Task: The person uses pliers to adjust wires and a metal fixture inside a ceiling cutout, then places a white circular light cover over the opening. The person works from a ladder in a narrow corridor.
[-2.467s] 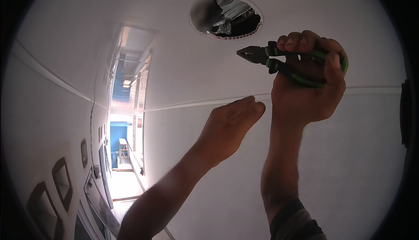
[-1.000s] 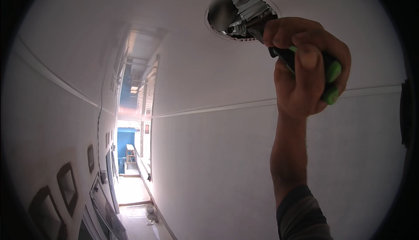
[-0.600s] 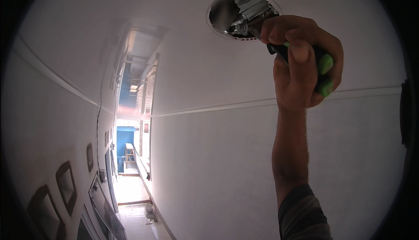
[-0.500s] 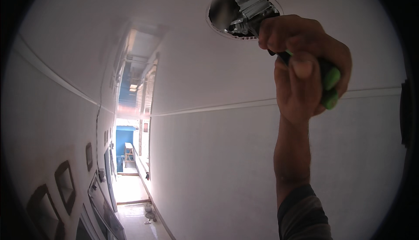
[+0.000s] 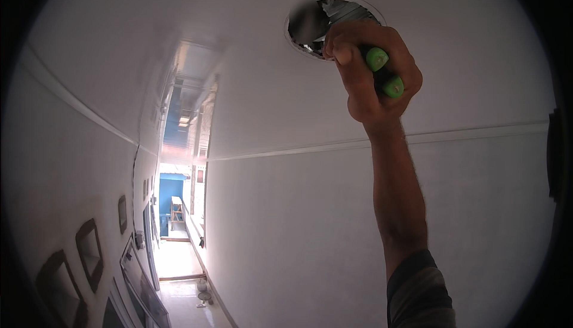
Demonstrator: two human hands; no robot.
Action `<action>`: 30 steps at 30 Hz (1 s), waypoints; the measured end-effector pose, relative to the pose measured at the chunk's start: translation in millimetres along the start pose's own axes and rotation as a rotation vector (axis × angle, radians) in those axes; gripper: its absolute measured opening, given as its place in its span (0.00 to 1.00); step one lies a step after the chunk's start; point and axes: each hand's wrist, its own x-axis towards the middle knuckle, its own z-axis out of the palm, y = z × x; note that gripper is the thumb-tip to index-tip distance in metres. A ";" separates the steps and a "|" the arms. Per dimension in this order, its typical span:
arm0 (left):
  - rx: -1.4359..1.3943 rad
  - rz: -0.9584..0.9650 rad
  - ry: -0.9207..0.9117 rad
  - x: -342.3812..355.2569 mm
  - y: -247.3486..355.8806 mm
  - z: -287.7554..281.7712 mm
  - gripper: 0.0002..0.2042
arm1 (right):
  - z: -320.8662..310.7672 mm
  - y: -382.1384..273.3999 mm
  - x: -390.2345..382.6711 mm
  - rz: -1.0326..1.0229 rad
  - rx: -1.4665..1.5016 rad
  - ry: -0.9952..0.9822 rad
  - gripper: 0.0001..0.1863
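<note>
Well down the corridor stands a ladder (image 5: 176, 208). Above, the right grip (image 5: 363, 83) blocks the lower right of a round hole (image 5: 345, 10) in the ceiling (image 5: 256, 83). It clasps the pliers (image 5: 393, 87), green handle ends toward the camera, tips hidden behind the fingers. Both sit further left than half a second ago.

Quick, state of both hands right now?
Left hand: not in view, so open or closed can't be told.
Right hand: closed around pliers with rounded, bright-green handle ends.
</note>
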 end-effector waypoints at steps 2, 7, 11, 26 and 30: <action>-0.013 -0.004 0.005 -2.4 3.0 -0.1 0.19 | -3.0 -4.1 5.8 0.077 -0.075 -0.041 0.04; -0.020 -0.010 0.003 -5.1 8.8 8.9 0.18 | 2.9 -36.4 27.5 -0.070 0.228 0.191 0.07; -0.010 -0.002 0.005 -5.8 9.1 3.9 0.18 | -17.9 -18.3 10.8 0.051 -0.044 -0.198 0.04; -0.030 -0.012 0.024 -14.9 19.0 2.6 0.17 | -15.7 -24.5 22.8 0.032 0.099 0.118 0.03; -0.021 -0.001 0.026 -8.3 23.2 0.3 0.16 | -10.9 0.4 3.6 0.011 0.009 0.001 0.05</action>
